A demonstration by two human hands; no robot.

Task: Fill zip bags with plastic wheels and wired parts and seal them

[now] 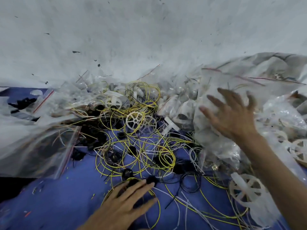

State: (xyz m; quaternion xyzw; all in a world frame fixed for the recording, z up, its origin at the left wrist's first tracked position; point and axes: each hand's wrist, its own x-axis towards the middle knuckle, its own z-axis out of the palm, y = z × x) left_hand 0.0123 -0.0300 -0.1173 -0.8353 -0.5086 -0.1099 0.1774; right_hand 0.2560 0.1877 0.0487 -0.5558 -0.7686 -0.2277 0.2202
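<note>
Now my left fingers (141, 185) lie straight and flat on a yellow loop of the wires (132, 146), just short of a black part (151, 179), gripping nothing; I think they are pinning the tangle so one piece can be picked out. My right fingers (214, 100) are spread wide and empty over the heap of bags (216, 141), probably reaching for a fresh one, though blur hides whether they touch it. Beyond both hands, wheels (134, 121) sit in the wires mid-cloth (58, 205), and a red-strip zip bag (36, 150) lies far left.
</note>
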